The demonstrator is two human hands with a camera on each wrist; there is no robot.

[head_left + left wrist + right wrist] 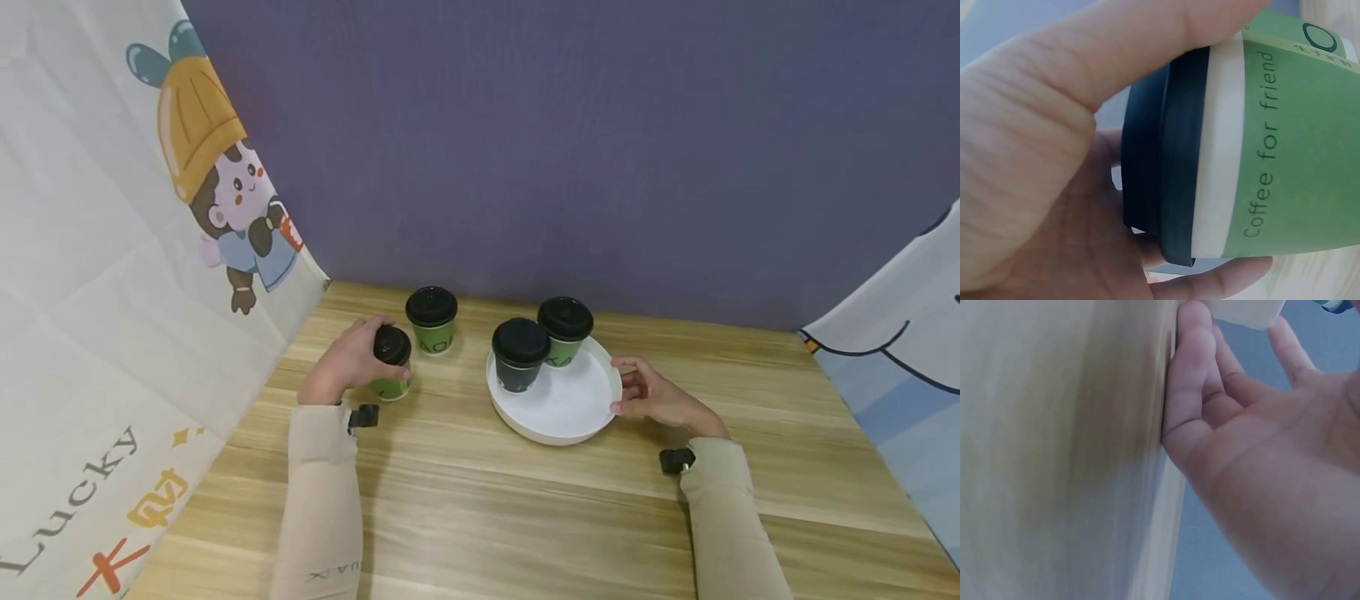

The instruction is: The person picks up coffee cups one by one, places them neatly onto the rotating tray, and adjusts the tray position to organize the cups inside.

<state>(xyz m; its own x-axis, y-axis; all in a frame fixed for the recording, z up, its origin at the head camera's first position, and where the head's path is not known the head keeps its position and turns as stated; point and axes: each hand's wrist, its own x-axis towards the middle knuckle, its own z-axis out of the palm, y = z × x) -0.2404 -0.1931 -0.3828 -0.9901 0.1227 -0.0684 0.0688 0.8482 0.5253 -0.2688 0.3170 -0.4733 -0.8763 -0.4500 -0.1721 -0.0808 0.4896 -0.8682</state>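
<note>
On woodgrain tabletop (525, 517), left hand (348, 359) grips green cup (391, 389), right hand (660, 400) (unclenched) touches tray (572, 407).

Head view: the dark cup (518, 373) partly hides the rear green cup (566, 321). Right wrist view: top edge crops the white tray (1249, 311).

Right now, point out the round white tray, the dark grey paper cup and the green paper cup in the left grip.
Round white tray (573, 404): head view, bare inner floor.
Dark grey paper cup (517, 377): head view, side wall.
Green paper cup (1297, 162): left wrist view, green side wall.
</note>
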